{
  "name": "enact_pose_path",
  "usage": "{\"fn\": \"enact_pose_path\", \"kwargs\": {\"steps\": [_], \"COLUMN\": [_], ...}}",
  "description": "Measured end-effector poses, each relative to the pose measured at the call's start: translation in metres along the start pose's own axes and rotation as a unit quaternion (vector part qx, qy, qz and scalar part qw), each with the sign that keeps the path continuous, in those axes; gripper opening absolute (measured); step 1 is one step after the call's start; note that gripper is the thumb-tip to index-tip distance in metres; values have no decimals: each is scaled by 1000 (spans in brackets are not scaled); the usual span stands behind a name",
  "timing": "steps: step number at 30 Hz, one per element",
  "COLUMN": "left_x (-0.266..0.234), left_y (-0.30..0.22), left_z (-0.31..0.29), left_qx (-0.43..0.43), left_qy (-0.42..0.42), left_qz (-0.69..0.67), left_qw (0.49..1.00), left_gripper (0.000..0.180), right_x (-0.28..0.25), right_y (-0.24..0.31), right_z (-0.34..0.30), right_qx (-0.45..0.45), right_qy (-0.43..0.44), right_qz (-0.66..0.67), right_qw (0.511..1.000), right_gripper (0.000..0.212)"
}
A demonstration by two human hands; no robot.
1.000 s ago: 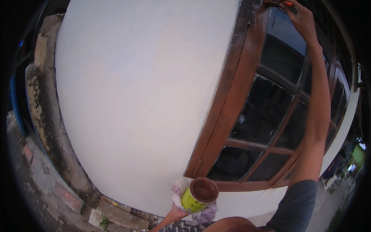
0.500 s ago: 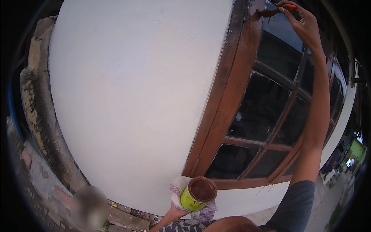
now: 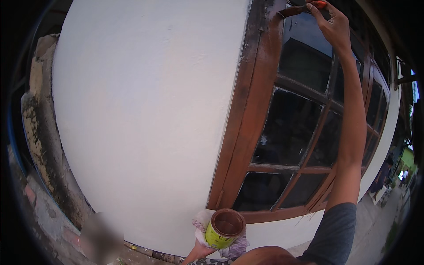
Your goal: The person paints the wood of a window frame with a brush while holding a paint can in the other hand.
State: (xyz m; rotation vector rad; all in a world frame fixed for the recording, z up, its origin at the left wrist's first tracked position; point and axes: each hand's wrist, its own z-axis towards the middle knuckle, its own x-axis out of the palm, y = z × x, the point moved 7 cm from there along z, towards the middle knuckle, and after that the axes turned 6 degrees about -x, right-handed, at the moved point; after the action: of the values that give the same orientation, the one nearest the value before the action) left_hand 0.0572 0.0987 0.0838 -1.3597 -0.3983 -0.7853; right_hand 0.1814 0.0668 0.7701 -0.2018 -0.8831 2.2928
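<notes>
Raised high at the top right, my right hand (image 3: 332, 25) pinches the orange handle of a paintbrush (image 3: 293, 10). The brush's bristles touch the upper part of the brown wooden window frame (image 3: 254, 119), at the edge of the glass. Low in the middle, my left hand (image 3: 202, 250) holds a yellow-green paint can (image 3: 218, 240) with a patterned cloth (image 3: 239, 248) wrapped about it. Brown paint (image 3: 226, 228) shows inside the can, whose top is uncovered. The can hides most of my left fingers. Paint looks darker and duller toward the top of the frame.
A smooth white wall (image 3: 145, 115) fills the left and middle. Dark glass panes (image 3: 287, 128) sit between wooden bars beside my right arm. An old stained low wall (image 3: 42, 132) stands at far left. A person (image 3: 383, 176) is far off at right along a paved lane (image 3: 366, 221).
The view has shifted, so the window and my right arm sit farther left. The brush is still against the upper frame, and the can stays in my left hand.
</notes>
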Motion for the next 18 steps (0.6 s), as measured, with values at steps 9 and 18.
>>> {"fn": "enact_pose_path", "kwargs": {"steps": [9,18], "left_x": [-2,-2], "left_y": [1,4], "left_z": [2,2], "left_qx": [-4,-12], "left_qy": [-11,-14], "left_qz": [-15,-33], "left_qw": [1000,999], "left_gripper": [88,86], "right_x": [-4,22], "right_y": [11,-6], "right_z": [-3,23], "right_qx": [42,-116], "right_qy": [104,-49], "right_qz": [22,-69], "right_qw": [993,990], "right_gripper": [10,12]}}
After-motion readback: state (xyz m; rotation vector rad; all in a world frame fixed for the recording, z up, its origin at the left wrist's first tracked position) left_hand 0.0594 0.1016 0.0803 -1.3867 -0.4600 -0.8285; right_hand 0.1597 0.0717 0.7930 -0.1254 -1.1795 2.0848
